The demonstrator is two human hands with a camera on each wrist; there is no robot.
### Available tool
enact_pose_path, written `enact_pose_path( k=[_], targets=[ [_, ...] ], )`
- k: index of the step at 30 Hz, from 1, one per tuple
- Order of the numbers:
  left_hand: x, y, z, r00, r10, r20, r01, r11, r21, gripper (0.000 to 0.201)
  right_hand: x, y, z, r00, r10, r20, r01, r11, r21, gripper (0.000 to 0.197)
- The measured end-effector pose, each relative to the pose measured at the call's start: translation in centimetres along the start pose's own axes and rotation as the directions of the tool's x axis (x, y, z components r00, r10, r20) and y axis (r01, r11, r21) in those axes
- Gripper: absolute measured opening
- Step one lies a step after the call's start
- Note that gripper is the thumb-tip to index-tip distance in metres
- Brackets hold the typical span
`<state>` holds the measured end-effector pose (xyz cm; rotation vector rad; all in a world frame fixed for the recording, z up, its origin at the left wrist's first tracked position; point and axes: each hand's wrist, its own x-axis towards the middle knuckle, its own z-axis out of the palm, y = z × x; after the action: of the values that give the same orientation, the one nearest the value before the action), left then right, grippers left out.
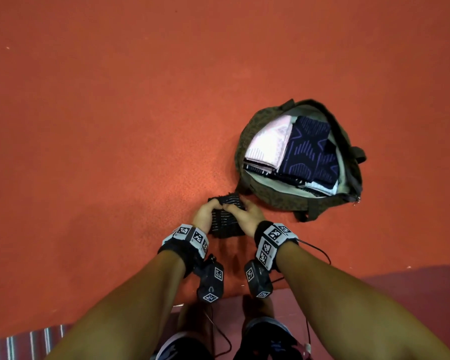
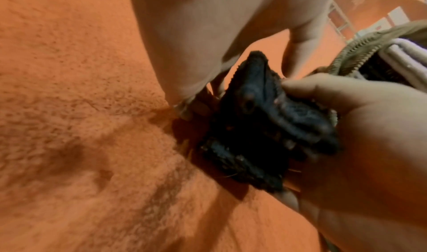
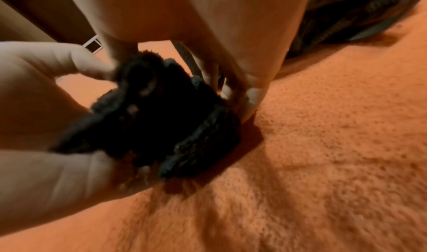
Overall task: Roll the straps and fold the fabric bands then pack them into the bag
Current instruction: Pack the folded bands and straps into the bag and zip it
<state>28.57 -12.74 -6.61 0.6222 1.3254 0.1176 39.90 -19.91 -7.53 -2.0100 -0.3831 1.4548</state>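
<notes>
A black fabric band (image 1: 225,219) with thin white dashes lies partly folded on the orange carpet, just in front of me. My left hand (image 1: 207,212) grips its left side, fingers curled over the far edge. My right hand (image 1: 240,213) pinches its right side. In the left wrist view the black fabric band (image 2: 254,128) bunches between the right thumb (image 2: 307,87) and my left fingers (image 2: 184,108). In the right wrist view the band (image 3: 161,118) shows thick stacked folds. The open olive bag (image 1: 247,131) lies to the right, holding folded pink-white (image 1: 268,144) and navy patterned fabrics (image 1: 309,149).
Orange carpet (image 1: 115,126) spreads all around. A striped mat (image 1: 24,344) lies at the lower left and a darker maroon floor strip (image 1: 400,294) at the lower right. My shoes (image 1: 270,341) and thin cables are near the bottom edge. The bag's strap (image 1: 309,214) trails toward me.
</notes>
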Motion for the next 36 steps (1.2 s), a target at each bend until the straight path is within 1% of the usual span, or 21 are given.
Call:
enact_pose_path(
  k=[2,3,5,6,8,9,13,16,18,19,21,23,25,27,28,29,30,31,32,34,36],
  targets=[
    [-0.8,0.5,0.8,1.000,0.003,-0.021,-0.003,1.000,-0.011,0.021,-0.9,-0.2,-0.4,1.000,0.004,-0.030,-0.002,0.996,0.086,0.068],
    [-1.3,0.8,1.3,0.999,0.028,-0.045,-0.029,0.999,-0.019,0.022,-1.5,-0.5,-0.7,0.999,-0.014,-0.035,0.018,0.994,0.112,0.067],
    [-2.0,1.4,1.9,0.991,0.113,-0.078,-0.114,0.993,-0.015,0.047,-3.1,-1.0,-1.4,0.996,-0.069,-0.063,0.076,0.988,0.132,0.055],
    [-2.6,2.0,2.5,0.986,0.155,-0.066,-0.157,0.987,-0.017,0.049,-3.8,-1.3,-1.8,0.992,-0.094,-0.084,0.106,0.983,0.151,0.055],
    [-4.2,3.1,3.7,0.976,0.216,-0.030,-0.216,0.976,-0.006,0.039,-5.0,-1.8,-2.7,0.985,-0.125,-0.119,0.148,0.966,0.211,0.066],
    [-5.0,3.7,4.3,0.970,0.242,-0.014,-0.242,0.970,0.001,0.035,-5.7,-2.4,-3.2,0.982,-0.139,-0.125,0.166,0.955,0.246,0.067],
    [-7.4,6.3,7.3,0.919,0.387,0.077,-0.393,0.915,0.089,0.030,-8.1,-4.6,-6.1,0.966,-0.186,-0.179,0.234,0.924,0.301,0.055],
    [-8.4,8.8,10.1,0.872,0.464,0.154,-0.486,0.856,0.173,0.028,-8.7,-5.9,-8.6,0.954,-0.203,-0.222,0.266,0.913,0.308,0.049],
    [-8.7,10.1,12.2,0.856,0.474,0.208,-0.513,0.831,0.218,0.032,-8.9,-6.7,-10.6,0.937,-0.242,-0.252,0.317,0.891,0.324,0.045],
    [-8.9,10.6,13.3,0.849,0.471,0.241,-0.521,0.823,0.227,0.033,-9.1,-7.2,-11.7,0.924,-0.254,-0.285,0.345,0.875,0.339,0.046],
    [-8.9,11.2,15.4,0.830,0.460,0.315,-0.534,0.818,0.213,0.039,-9.1,-7.9,-14.1,0.892,-0.272,-0.362,0.395,0.857,0.330,0.051],
    [-8.5,11.4,16.9,0.811,0.474,0.342,-0.556,0.807,0.199,0.042,-8.7,-8.2,-16.5,0.871,-0.263,-0.414,0.412,0.851,0.325,0.048],
    [-7.8,11.5,17.8,0.777,0.549,0.308,-0.624,0.734,0.266,0.034,-8.3,-8.5,-18.6,0.861,-0.246,-0.446,0.412,0.851,0.326,0.045],
    [-6.3,11.5,18.3,0.732,0.628,0.263,-0.674,0.614,0.410,0.021,-7.3,-8.7,-20.3,0.857,-0.206,-0.473,0.389,0.860,0.330,0.045],
    [-5.4,11.5,18.4,0.718,0.645,0.261,-0.676,0.557,0.482,0.016,-6.4,-8.5,-21.0,0.863,-0.171,-0.475,0.357,0.872,0.334,0.049],
    [-4.4,11.5,18.5,0.713,0.648,0.270,-0.666,0.502,0.552,0.018,-5.4,-8.4,-21.4,0.876,-0.130,-0.465,0.306,0.895,0.325,0.054],
    [-3.6,11.3,18.4,0.714,0.640,0.284,-0.646,0.445,0.621,0.025,-4.5,-8.2,-21.7,0.894,-0.072,-0.443,0.241,0.910,0.337,0.057],
    [-2.9,11.3,18.3,0.721,0.625,0.298,-0.619,0.387,0.684,0.031,-3.2,-7.8,-21.9,0.916,-0.013,-0.401,0.180,0.906,0.382,0.057],
    [-2.3,11.2,18.3,0.718,0.623,0.312,-0.601,0.328,0.729,0.036,-1.7,-7.2,-22.2,0.934,0.048,-0.355,0.124,0.887,0.444,0.054],
    [-1.5,11.2,18.1,0.696,0.635,0.334,-0.596,0.253,0.762,0.042,0.6,-6.4,-22.4,0.956,0.082,-0.282,0.081,0.849,0.521,0.046],
    [-0.8,11.0,17.9,0.683,0.638,0.354,-0.601,0.216,0.770,0.045,1.7,-6.5,-22.8,0.962,0.071,-0.262,0.074,0.861,0.504,0.034]
  ],
)
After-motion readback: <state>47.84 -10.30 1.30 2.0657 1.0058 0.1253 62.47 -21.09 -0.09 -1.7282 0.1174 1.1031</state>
